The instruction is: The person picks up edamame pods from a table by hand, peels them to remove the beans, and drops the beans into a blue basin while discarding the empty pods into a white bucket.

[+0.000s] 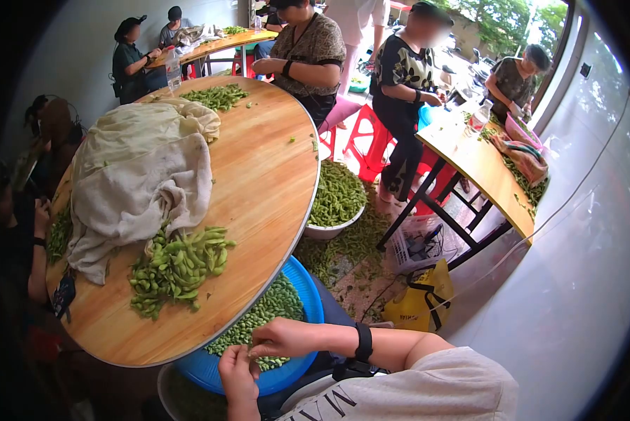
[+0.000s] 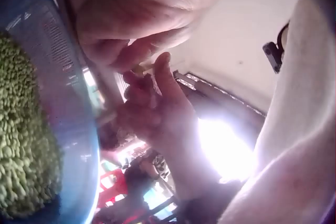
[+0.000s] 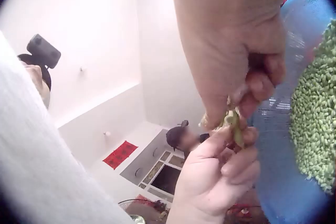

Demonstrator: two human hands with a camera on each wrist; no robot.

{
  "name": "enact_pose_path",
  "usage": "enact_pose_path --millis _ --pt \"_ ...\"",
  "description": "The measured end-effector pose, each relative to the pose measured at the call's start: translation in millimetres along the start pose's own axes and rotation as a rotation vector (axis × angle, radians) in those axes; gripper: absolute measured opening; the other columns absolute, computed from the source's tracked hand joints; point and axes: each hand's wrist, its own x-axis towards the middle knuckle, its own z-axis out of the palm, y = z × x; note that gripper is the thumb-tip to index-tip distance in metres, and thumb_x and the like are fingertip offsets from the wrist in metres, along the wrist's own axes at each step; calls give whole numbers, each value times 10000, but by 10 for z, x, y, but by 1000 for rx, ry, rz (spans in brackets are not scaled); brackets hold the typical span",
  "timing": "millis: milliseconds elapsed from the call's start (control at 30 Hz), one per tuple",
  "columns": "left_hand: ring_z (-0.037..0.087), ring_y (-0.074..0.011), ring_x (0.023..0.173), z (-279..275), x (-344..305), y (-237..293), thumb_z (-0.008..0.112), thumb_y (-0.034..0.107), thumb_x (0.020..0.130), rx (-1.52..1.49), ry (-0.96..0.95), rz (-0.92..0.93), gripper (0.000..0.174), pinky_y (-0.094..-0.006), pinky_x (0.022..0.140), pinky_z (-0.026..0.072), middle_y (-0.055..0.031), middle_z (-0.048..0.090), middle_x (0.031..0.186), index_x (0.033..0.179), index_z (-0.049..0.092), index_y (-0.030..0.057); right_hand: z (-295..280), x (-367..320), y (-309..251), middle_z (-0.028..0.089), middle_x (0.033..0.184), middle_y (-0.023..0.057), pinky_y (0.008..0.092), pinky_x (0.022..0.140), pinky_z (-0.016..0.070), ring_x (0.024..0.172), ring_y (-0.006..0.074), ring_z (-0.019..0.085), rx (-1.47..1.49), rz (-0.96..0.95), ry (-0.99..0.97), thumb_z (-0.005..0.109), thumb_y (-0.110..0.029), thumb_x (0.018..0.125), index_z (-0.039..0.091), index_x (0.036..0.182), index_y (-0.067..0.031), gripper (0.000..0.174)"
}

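Observation:
Both hands meet over the near rim of a blue basket of shelled green beans. In the right wrist view a green pod is pinched between them, the left hand below and the right hand above. The head view shows the left hand upright with curled fingers and the right hand reaching in from the right, fingertips touching the left's. In the left wrist view only a small bit of the pod shows between the fingers.
A round wooden table holds a pile of pods and a pale cloth. Beyond the basket stand a white basin of pods, a yellow bag and a second table. Several people work around.

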Motion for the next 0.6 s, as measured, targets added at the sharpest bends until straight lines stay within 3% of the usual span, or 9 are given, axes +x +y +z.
enact_pose_path --millis 67,200,300,400,500,600 --pt "381 -68 374 14 13 -88 499 109 873 215 86 210 122 -192 329 255 -12 495 575 767 512 50 15 42 35 540 641 132 324 535 423 587 225 543 -43 -30 103 607 -278 821 558 842 1 284" --pt "416 -75 406 7 -23 16 521 83 869 39 46 69 106 -206 371 331 -16 504 578 801 539 4 -28 118 -18 580 677 118 309 571 449 626 205 571 119 80 52 626 -198 759 574 861 2 230" --pt "458 -86 431 -47 -35 -11 528 60 858 30 65 17 78 -203 390 361 -26 516 584 816 546 -4 65 132 80 582 679 117 307 570 453 620 199 570 75 74 44 609 -171 750 574 862 2 209" --pt "491 -97 453 -56 -30 -87 540 32 843 52 65 38 48 -203 400 380 -38 531 597 842 555 -13 150 154 140 562 628 120 347 553 446 579 233 556 151 99 165 617 -176 699 548 749 16 210" --pt "502 -102 465 -44 -31 -155 552 11 828 81 143 131 54 -202 406 388 -49 549 620 872 563 -20 314 215 472 508 564 91 343 505 421 517 201 514 -81 -37 321 617 -181 727 517 704 18 224" --pt "498 -103 468 -135 18 -249 559 12 826 5 195 177 88 -204 410 386 -49 556 643 905 569 -28 234 154 364 467 538 38 305 452 378 471 136 456 160 262 225 613 -196 763 499 659 -5 245"
